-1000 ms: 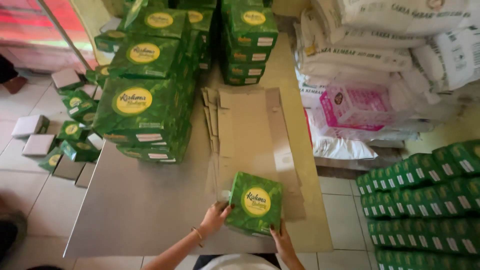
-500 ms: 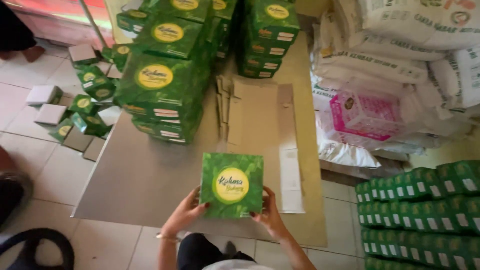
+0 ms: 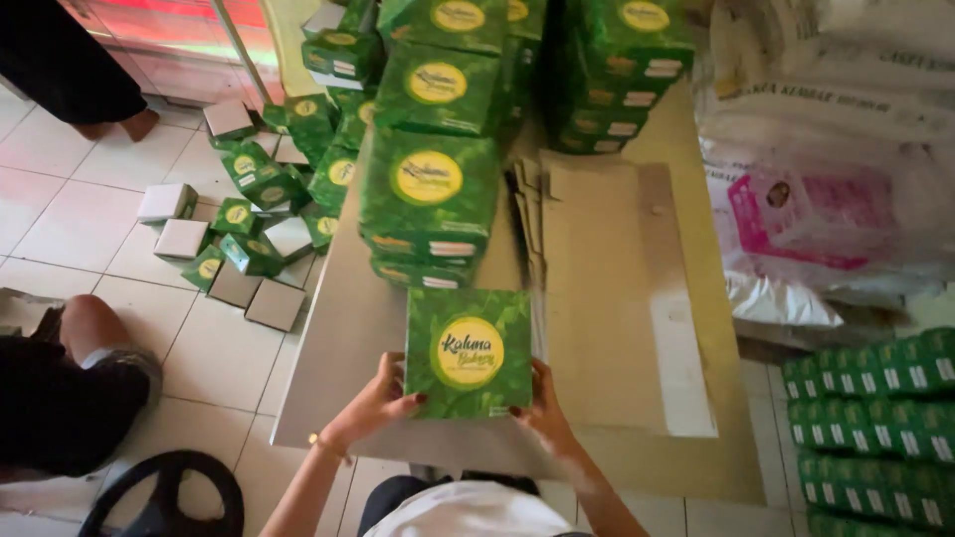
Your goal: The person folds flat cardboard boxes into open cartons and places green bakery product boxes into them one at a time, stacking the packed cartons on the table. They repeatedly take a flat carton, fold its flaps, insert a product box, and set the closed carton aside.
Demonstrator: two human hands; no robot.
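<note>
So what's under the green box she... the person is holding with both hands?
The green box, held by the left hand and right hand, sits over the grey tabletop and the edge of flat cardboard sheets. What lies directly beneath is covered.

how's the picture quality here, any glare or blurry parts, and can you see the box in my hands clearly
Head view: the green box held between the left hand and right hand is fairly sharp and evenly lit; the white sacks at upper right are washed out by bright light; the stacked green boxes behind look softer; the grey table shows a dull sheen; edges bend slightly, as with a wide lens.
</note>
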